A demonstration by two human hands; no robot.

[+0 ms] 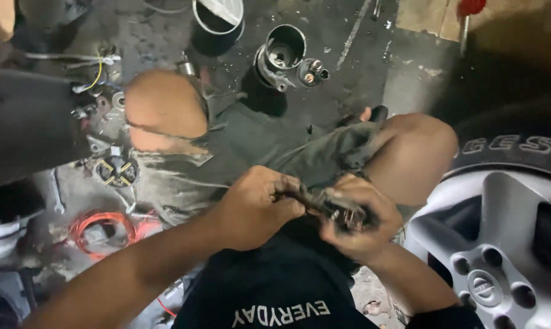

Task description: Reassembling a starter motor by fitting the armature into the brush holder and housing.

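My left hand (254, 207) and my right hand (361, 219) meet over my lap, both closed on one small, dark, greasy metal part (324, 206). The left hand grips its left end, the right hand wraps its right end, where some metal bits show between the fingers. The part is mostly hidden by my fingers. I am crouched, with both knees bare and grey shorts (257, 146) beneath the hands.
A car wheel with a silver rim (501, 244) and tyre stands at the right. On the dirty concrete lie a metal cylinder housing (281, 52), a small round part (312, 72), a dark pot (217, 24), a coil of orange wire (102, 228), a spanner (57, 195) and a round brush holder (117, 170).
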